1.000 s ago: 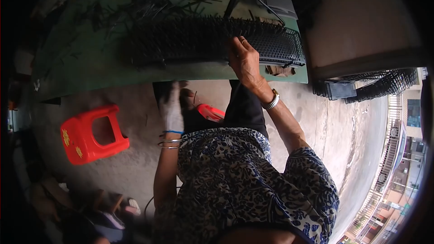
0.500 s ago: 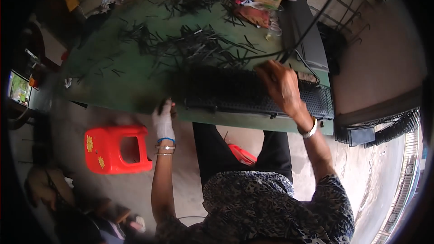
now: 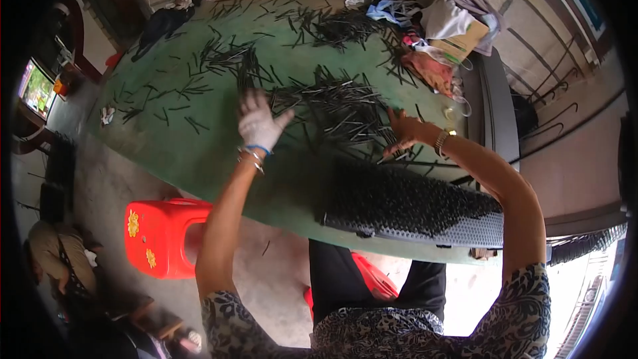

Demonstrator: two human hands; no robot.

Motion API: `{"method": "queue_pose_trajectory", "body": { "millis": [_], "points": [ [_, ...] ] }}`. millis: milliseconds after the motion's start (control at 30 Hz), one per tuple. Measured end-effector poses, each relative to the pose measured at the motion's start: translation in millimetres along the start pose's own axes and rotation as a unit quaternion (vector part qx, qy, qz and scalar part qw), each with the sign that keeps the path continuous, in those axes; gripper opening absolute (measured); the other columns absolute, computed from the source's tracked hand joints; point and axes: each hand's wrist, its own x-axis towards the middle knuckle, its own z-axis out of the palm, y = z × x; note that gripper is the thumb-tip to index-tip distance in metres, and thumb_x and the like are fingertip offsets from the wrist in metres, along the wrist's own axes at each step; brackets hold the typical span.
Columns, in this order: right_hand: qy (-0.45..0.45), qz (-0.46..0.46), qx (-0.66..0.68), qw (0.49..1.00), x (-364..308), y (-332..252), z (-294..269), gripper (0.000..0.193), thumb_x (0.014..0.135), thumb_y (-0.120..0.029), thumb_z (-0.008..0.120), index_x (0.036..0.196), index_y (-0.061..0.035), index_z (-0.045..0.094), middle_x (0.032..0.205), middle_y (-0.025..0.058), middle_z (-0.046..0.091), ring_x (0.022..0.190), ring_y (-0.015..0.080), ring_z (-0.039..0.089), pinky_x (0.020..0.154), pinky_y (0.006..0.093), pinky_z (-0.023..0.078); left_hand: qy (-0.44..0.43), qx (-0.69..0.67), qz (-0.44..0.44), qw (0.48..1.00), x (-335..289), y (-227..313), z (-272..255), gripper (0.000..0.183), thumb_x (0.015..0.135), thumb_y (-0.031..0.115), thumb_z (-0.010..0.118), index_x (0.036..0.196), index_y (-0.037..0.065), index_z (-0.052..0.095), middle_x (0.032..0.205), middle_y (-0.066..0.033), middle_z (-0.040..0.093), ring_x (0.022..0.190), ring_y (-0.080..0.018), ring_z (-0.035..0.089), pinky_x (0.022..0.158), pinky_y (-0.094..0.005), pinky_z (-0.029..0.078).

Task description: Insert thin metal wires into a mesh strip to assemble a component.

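Observation:
My left hand (image 3: 258, 123), in a white glove, reaches over the table at the left end of a pile of thin black strips (image 3: 339, 103). Its fingers are spread and blurred, with nothing seen in them. At the pile's right end, my bare right hand (image 3: 404, 133) is held with fingers apart, close to or touching a few strips. Along the table's near edge lies a long perforated board (image 3: 458, 229). Many upright black pieces (image 3: 399, 193) cover most of it like a dense brush, leaving bare holes at its front right.
More loose strips lie across the green table (image 3: 199, 153). Cloths and a cardboard piece (image 3: 462, 43) are heaped at the back right, beside a dark grey panel (image 3: 498, 100). A red plastic stool (image 3: 149, 236) stands at the left. Another person (image 3: 63, 259) is at lower left.
My left hand has moved from the table's near edge up to the strips and opened. My right hand has left the board for the pile. The whole view has shifted.

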Motion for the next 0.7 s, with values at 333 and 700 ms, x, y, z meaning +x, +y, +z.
{"method": "queue_pose_trajectory", "body": {
  "millis": [333,700],
  "points": [
    [0.079,0.063,0.213,0.972,32,-15,-5,0.069,0.069,-0.038,0.079,0.114,0.0077,0.053,0.114,0.0270,0.055,0.092,0.0362,0.066,0.065,0.0402,0.058,-0.068,-0.036,-0.207,0.975,135,-84,91,0.092,0.073,0.066,0.063,0.135,0.002,0.043,0.131,-0.0239,0.051,0.115,-0.0398,0.055,0.096,-0.0478,0.045],
    [0.092,0.089,0.456,0.881,94,-55,-50,0.018,0.075,-0.009,0.061,0.077,0.0084,0.064,0.065,0.0178,0.065,0.053,0.0278,0.067,0.048,0.0380,0.057,-0.052,-0.211,0.106,0.970,93,46,105,0.030,0.081,0.016,0.053,0.108,0.014,0.066,0.096,-0.0176,0.066,0.087,-0.0382,0.063,0.078,-0.0482,0.051]
  ]
}}
